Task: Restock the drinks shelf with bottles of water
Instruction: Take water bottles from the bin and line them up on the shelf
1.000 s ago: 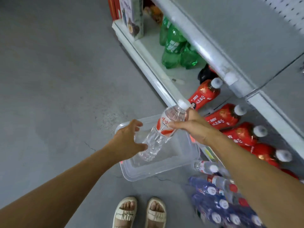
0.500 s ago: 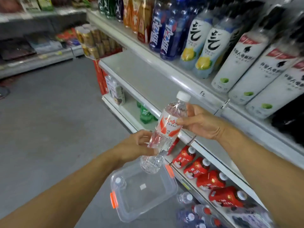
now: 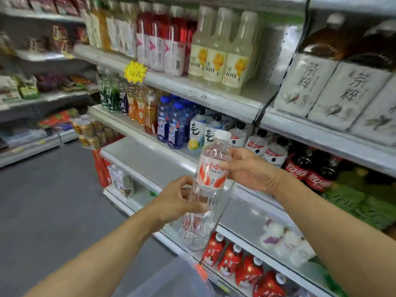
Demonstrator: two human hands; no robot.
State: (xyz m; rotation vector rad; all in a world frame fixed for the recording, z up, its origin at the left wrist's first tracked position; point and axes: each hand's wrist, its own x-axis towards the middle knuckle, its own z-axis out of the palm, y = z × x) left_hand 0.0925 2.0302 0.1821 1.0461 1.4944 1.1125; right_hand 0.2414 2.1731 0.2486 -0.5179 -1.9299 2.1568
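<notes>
A clear water bottle (image 3: 211, 168) with a white cap and a red-and-white label is held nearly upright in front of the drinks shelves. My left hand (image 3: 180, 200) grips its lower body from the left. My right hand (image 3: 249, 169) holds it at the label from the right. Behind the bottle lies a bare stretch of white shelf (image 3: 137, 155), to the left of blue sports-drink bottles (image 3: 171, 125).
Shelves above carry juice, tea and soda bottles (image 3: 216, 52). Dark cola bottles (image 3: 308, 168) stand to the right, red bottles (image 3: 240, 264) lie on the bottom shelf. A clear plastic bin with an orange clip (image 3: 182, 279) sits on the grey floor (image 3: 42, 211) below my arms.
Both hands have lifted the bottle out of the bin on the floor to mid-shelf height. My view has swung up from the floor to the upper shelves.
</notes>
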